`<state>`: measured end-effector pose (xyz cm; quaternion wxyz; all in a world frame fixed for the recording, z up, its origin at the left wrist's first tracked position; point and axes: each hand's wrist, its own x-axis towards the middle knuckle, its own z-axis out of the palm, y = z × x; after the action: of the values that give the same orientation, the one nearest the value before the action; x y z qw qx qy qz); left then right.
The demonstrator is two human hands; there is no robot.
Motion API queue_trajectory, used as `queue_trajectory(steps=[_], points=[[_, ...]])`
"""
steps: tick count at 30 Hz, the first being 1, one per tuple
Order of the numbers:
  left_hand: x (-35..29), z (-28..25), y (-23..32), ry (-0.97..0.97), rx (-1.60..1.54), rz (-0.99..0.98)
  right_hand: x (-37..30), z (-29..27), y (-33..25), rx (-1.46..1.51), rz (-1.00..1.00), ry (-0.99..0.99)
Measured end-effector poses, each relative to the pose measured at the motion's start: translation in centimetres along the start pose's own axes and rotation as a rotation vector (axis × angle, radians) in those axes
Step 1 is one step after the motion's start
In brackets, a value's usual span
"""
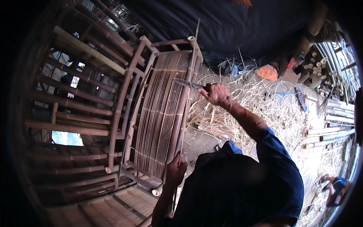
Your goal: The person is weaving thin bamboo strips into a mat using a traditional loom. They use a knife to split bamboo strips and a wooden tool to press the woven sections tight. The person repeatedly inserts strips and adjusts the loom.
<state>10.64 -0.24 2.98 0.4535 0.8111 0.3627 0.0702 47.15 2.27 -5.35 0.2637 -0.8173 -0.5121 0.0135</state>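
Observation:
A bamboo bench (157, 121) with a slatted seat of thin dark strips stands in front of me. Along its right edge runs a long, thin bamboo strip (197, 33), its far tip sticking out past the bench's end. My right hand (218, 94) is closed round the handle of a knife (184, 83). The blade points left, crossing the strip and the bench's right rail. Nearer to me, my left hand (176, 171) is closed by the near right corner of the bench, with the strip passing through it. Its fingers are partly hidden.
Bamboo shavings (245, 98) cover the floor on the right. An orange bag (267, 72) and a plastic bottle (234, 71) lie near a dark sheet (242, 30). Bamboo frames (75, 102) crowd the left. Stacked poles (332, 132) lie far right; another person (335, 190) is at lower right.

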Motion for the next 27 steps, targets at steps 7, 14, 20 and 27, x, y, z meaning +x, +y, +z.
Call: queue_trajectory(steps=[7, 14, 20, 27], points=[[-3.9, -1.2, -1.3, -0.072, 0.171, -0.090, 2.7, 3.0, 6.3, -0.188, -0.057, 0.431], [-9.1, -3.6, -3.8, -0.295, 0.083, -0.173, 4.5, -2.4, 10.3, 1.592, 0.471, -0.099], [-2.0, -4.4, -9.4, -0.241, 0.329, 0.102, 1.0, 2.4, 5.2, 1.526, 0.544, 0.011], [13.8, 4.3, -4.1, -0.068, -0.726, 0.040, -2.1, 2.9, -6.3, 0.890, 0.206, -0.245]])
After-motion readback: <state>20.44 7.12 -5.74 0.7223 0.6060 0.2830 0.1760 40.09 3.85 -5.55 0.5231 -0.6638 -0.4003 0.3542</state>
